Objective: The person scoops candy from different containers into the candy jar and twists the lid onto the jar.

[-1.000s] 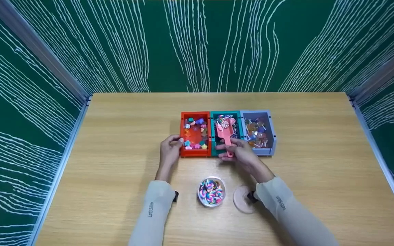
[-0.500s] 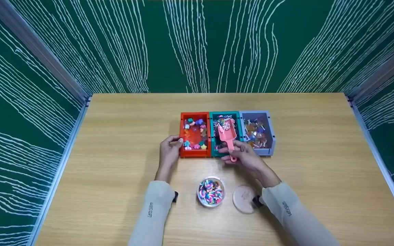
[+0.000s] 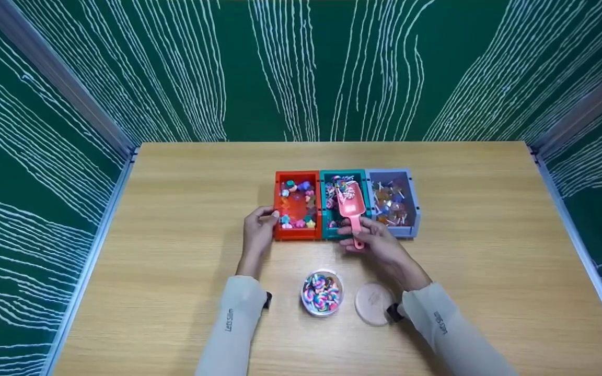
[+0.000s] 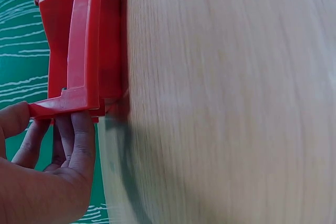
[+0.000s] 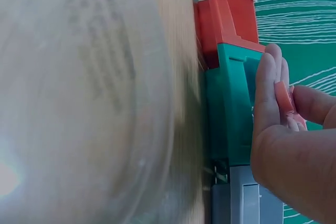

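Note:
My right hand [image 3: 384, 248] holds a pink scoop [image 3: 352, 206] by its handle, over the green bin [image 3: 323, 230]. Small swirl lollipops [image 3: 347, 191] lie in the scoop's bowl, and more show in the bin around it. In the right wrist view, thumb and fingers pinch the handle [image 5: 285, 98]; the bowl is mostly hidden there. My left hand [image 3: 259, 230] grips the left side of the red bin [image 3: 298, 234]. The left wrist view has its thumb [image 4: 16, 118] at the rim and its fingers [image 4: 81, 140] against the outer wall.
A lilac-grey bin [image 3: 413, 230] of clear, pale lollipops joins the green one on the right. Nearer me stand a round clear tub [image 3: 341, 298] full of swirl candies and its round lid [image 3: 373, 304]. Green walls with white lines [image 3: 332, 68] enclose the wooden table [image 3: 175, 209].
The right hand has drawn the scoop slightly toward me and to the right within the green bin, and fewer lollipops show in its bowl. My left hand has stayed on the red bin.

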Demonstrator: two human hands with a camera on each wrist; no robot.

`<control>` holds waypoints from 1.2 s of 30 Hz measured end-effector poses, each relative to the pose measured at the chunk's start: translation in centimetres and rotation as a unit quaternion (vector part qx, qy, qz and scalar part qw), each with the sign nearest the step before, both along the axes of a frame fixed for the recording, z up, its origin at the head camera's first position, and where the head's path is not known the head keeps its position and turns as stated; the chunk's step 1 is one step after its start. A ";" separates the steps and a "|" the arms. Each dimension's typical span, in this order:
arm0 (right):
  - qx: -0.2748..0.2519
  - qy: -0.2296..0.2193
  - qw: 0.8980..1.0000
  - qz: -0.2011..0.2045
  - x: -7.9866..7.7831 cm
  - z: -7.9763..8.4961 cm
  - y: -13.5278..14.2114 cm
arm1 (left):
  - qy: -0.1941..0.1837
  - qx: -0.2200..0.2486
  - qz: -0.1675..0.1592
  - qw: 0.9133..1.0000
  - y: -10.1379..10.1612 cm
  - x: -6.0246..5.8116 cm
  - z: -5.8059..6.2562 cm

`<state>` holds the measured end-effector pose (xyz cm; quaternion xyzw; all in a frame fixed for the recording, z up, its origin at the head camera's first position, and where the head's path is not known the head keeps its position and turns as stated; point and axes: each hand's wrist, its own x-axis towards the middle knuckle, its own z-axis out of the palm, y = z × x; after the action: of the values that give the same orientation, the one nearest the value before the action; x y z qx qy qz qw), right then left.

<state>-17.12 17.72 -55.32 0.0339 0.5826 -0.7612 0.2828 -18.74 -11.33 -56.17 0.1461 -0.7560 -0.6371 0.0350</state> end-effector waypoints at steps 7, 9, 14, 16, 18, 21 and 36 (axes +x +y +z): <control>-0.010 -0.002 1.000 -0.001 0.2 -0.4 0.1 | 0.015 -0.005 0.002 1.000 0.0 0.0 -0.1; -0.007 -0.006 1.000 -0.001 0.2 -0.6 0.2 | 0.016 -0.008 0.001 1.000 0.0 0.0 -0.1; -0.003 -0.016 1.000 -0.006 0.3 -0.8 0.3 | 0.012 -0.005 0.000 1.000 0.0 0.0 0.0; -0.004 -0.018 1.000 -0.007 0.3 -0.8 0.3 | 0.011 -0.004 0.001 1.000 0.1 0.0 0.0; -0.004 -0.017 1.000 -0.003 0.4 -0.8 0.4 | 0.010 -0.003 0.003 1.000 0.1 0.0 0.0; -0.006 -0.013 1.000 -0.001 0.4 -0.9 0.5 | 0.006 -0.005 0.004 1.000 0.1 0.0 0.1; 0.046 0.031 0.998 0.029 1.9 0.6 1.5 | 0.008 -0.016 0.001 1.000 -0.1 0.2 0.3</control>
<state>-15.27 19.23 -54.71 0.0068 0.6263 -0.7256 0.2850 -18.54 -11.40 -55.89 0.1408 -0.7656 -0.6262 0.0438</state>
